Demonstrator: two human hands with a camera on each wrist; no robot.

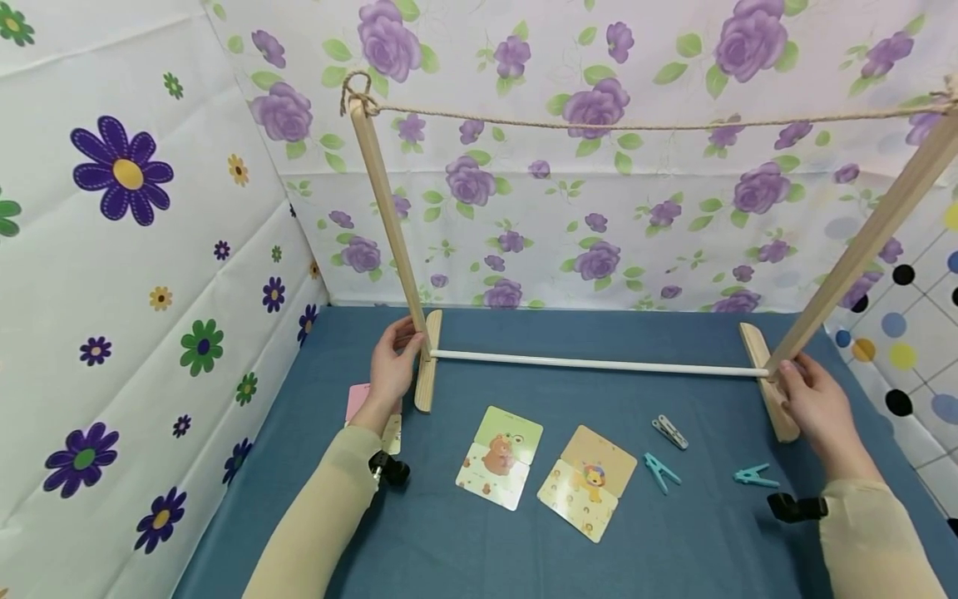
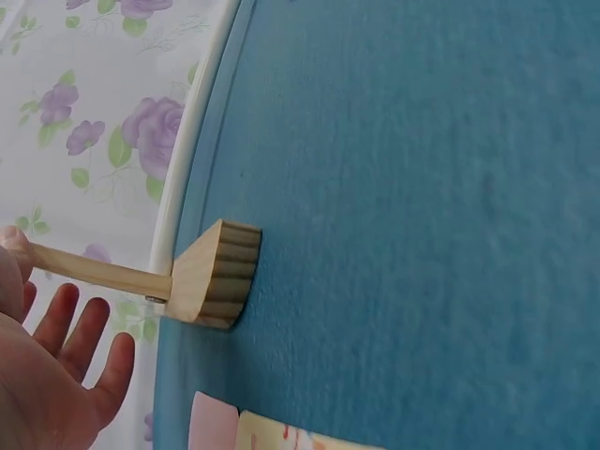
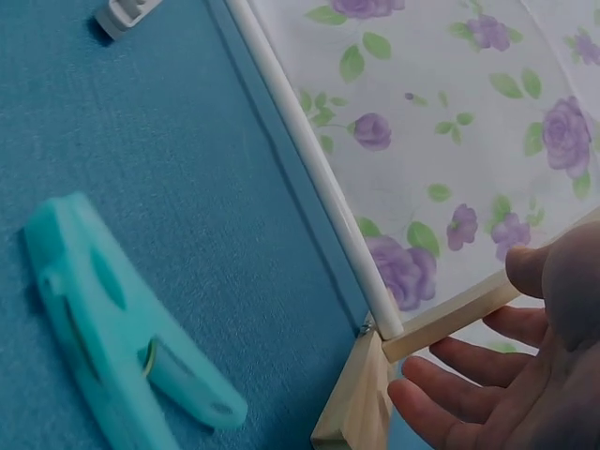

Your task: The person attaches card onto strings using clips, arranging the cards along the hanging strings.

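Observation:
A wooden drying rack stands on the blue cloth, with a left post (image 1: 387,200), a right post (image 1: 868,249), a white rod (image 1: 599,363) low between them and twine (image 1: 621,126) tied across the tops. My left hand (image 1: 392,362) pinches the left post just above its wooden foot (image 2: 225,272). In the left wrist view its other fingers (image 2: 112,375) are spread off the wood. Low on the right post, my right hand (image 1: 819,408) holds it between thumb and fingers, beside the right foot (image 3: 352,403).
In front of the rack lie a green bear card (image 1: 499,457), an orange lion card (image 1: 587,482) and a pink card (image 1: 358,399) partly under the left forearm. A grey clothespin (image 1: 669,433) and two teal clothespins (image 1: 661,472) lie to the right. Floral sheets (image 1: 467,179) hang behind.

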